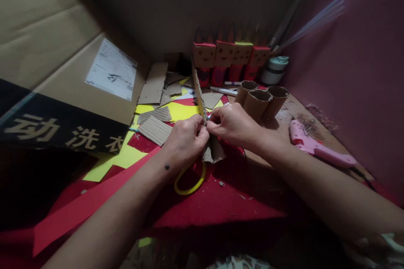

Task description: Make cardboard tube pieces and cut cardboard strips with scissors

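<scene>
A long, narrow cardboard strip (199,90), folded lengthwise, stands out from between my hands in the middle of the table. My left hand (187,136) pinches it from the left, thumb and fingers pressed together. From the right, my right hand (235,122) pinches the same strip, its fingertips almost touching the left ones. The strip's near end (215,153) shows below my hands as a bent channel with rough edges. Under my left hand lies a yellow loop (190,193), perhaps a scissors handle; the rest of it is hidden.
At left leans a big cardboard box (126,71). Cardboard scraps (154,128) and yellow paper (186,111) cover the table behind. Several cardboard figures (205,55) stand at the back, with a lidded cup (275,70). Three cardboard tubes (258,103) and a pink glue gun (311,145) are at right.
</scene>
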A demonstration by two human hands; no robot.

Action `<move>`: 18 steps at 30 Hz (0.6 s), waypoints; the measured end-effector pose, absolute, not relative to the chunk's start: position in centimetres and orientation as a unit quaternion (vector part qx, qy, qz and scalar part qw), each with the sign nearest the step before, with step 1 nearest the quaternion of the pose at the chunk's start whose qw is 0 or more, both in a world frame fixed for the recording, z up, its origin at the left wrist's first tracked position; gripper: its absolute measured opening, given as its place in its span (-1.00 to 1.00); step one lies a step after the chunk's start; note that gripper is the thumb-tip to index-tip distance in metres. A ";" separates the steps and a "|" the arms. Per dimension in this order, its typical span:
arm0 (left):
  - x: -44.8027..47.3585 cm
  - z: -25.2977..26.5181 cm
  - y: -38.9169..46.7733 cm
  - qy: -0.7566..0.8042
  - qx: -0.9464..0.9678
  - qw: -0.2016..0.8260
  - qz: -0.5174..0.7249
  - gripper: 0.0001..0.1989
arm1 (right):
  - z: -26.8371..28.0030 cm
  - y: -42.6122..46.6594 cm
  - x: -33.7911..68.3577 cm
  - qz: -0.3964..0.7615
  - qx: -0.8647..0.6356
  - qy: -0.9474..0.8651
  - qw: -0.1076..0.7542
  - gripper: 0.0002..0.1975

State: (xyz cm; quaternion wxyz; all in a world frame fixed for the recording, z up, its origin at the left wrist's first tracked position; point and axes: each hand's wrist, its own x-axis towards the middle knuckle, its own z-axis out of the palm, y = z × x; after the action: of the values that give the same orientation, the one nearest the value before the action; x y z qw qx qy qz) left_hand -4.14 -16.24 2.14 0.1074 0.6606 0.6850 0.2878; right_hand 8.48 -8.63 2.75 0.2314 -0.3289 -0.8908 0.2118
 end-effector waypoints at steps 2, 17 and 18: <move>-4.2 2.1 -16.2 0.682 0.663 0.110 0.289 -0.85 | 2.6 -8.7 8.5 0.210 -0.336 -0.887 0.238 -0.78; -4.0 1.9 -16.2 0.669 0.642 0.171 0.333 -0.80 | 1.1 -7.5 9.0 0.345 -0.318 -0.846 0.251 -0.88; -4.0 1.8 -16.2 0.667 0.646 0.168 0.331 -0.79 | 1.0 -7.4 9.0 0.351 -0.320 -0.844 0.249 -0.88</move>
State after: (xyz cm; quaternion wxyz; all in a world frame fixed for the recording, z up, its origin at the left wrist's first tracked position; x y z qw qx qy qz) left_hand -4.01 -16.25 1.80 0.1677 0.6455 0.6675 0.3311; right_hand 9.01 -7.45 1.04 0.2490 -0.3199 -0.8439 0.3514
